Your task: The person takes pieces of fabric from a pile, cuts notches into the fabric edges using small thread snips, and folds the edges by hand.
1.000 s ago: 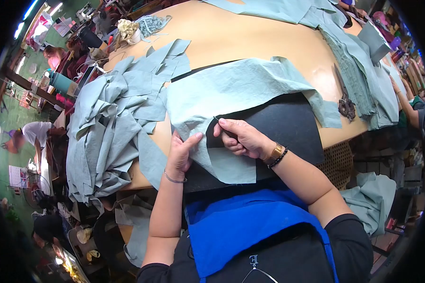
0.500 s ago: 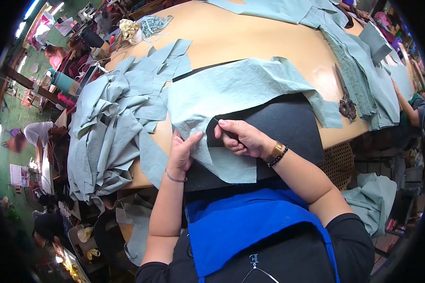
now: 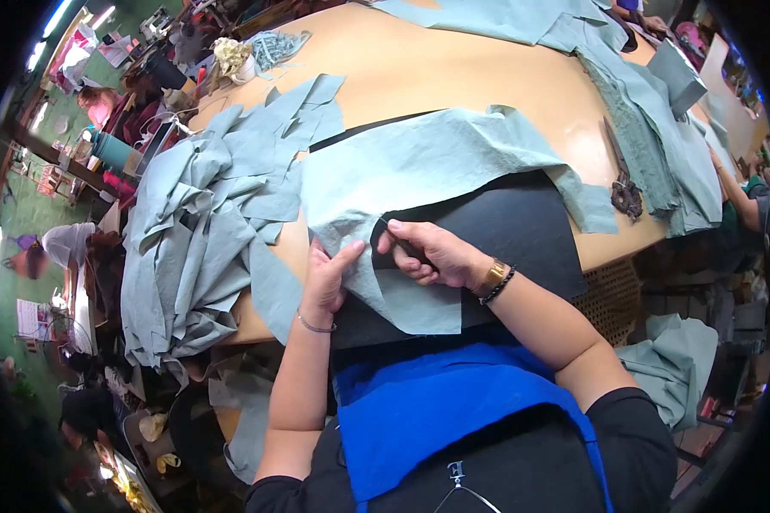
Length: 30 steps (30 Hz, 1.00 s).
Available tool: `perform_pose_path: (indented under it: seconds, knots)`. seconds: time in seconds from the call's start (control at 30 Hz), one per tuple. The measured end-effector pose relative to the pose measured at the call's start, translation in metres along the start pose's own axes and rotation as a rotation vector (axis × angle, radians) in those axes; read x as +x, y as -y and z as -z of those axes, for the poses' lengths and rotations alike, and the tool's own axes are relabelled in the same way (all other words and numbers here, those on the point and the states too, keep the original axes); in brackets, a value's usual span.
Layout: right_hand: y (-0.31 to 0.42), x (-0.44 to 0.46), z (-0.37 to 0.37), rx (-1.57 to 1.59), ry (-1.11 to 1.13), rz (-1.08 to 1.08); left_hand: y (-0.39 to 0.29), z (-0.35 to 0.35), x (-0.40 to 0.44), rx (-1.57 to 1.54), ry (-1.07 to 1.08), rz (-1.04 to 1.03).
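Note:
A light blue-green fabric piece (image 3: 419,158) lies curved over a black mat (image 3: 513,218) in front of me. My left hand (image 3: 328,278) pinches the fabric's left part, thumb on top and the other fingers underneath. Close to its right, my right hand (image 3: 436,252) is closed around a slim dark tool with a thin pointed tip; the palm hides most of it, so its exact kind cannot be made out. The tip is at the fabric's inner edge, near my left thumb. The lower end of the fabric hangs toward my blue apron (image 3: 462,419).
A heap of cut fabric (image 3: 197,231) covers the table's left side. Dark-handled scissors (image 3: 626,192) lie at right beside stacked fabric (image 3: 650,145). Thread scraps (image 3: 275,47) sit at the back left. Another person's arm (image 3: 736,192) reaches in at far right.
My right hand has shifted slightly left, toward my left hand, with the tool tip still at the fabric edge. The left hand keeps its pinch. The whole view has moved slightly.

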State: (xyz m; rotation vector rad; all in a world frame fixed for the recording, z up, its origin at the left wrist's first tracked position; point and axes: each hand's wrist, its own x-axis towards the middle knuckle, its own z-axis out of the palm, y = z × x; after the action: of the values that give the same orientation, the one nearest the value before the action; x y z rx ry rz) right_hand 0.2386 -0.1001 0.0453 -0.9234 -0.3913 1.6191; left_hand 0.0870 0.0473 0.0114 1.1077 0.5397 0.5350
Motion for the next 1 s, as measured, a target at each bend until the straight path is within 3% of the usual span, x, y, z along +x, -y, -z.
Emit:
perform_pose_path:
  seconds: [0.17,0.23,0.3,0.33,0.4,0.43,0.5,0.53,0.57,0.67,0.73,0.83,0.87,0.97,1.0]
  knots:
    - [-0.001,-0.006,0.01,-0.058,0.053,0.067,-0.008,0.002,-0.011,0.105,0.024,0.107]
    - [0.016,-0.041,0.007,-0.225,-0.039,0.157,-0.014,0.001,-0.029,0.236,0.02,-0.039]
    - [0.033,-0.076,0.025,-0.493,-0.323,0.436,-0.017,0.023,-0.036,0.395,-0.011,-0.246]
    - [0.04,-0.095,0.045,-0.792,-0.61,0.561,-0.023,0.038,-0.032,0.463,-0.037,-0.322]
    - [0.055,-0.134,0.099,-1.295,-1.109,0.733,-0.059,0.047,-0.018,0.981,-0.223,-0.453]
    - [0.058,-0.152,0.125,-1.498,-1.318,0.794,-0.07,0.041,-0.004,1.088,-0.126,-0.554]
    - [0.051,-0.177,0.165,-1.406,-1.322,0.482,-0.091,0.021,0.032,1.294,0.057,-0.77]
    - [0.05,-0.18,0.184,-1.354,-1.318,0.337,-0.092,0.005,0.051,1.251,0.224,-0.692]
    - [0.042,-0.176,0.199,-1.277,-1.16,0.517,-0.087,-0.011,0.064,1.204,0.388,-0.616]
    - [0.052,-0.17,0.203,-1.087,-1.089,0.605,-0.037,-0.034,0.095,1.5,0.54,-0.444]
    - [0.079,-0.166,0.177,-0.739,-1.002,0.739,-0.026,-0.041,0.089,1.635,0.466,-0.357]
    - [0.128,-0.195,0.134,-0.586,-0.876,0.571,-0.026,-0.026,0.08,1.675,0.377,-0.321]
    - [0.137,-0.201,0.134,-0.641,-0.891,0.555,-0.027,-0.021,0.073,1.682,0.35,-0.292]
    - [0.144,-0.206,0.156,-1.328,-1.034,0.235,-0.046,-0.01,0.043,1.729,0.328,-0.14]
    - [0.137,-0.198,0.154,-1.482,-1.197,0.296,-0.05,-0.01,0.033,1.715,0.282,-0.141]
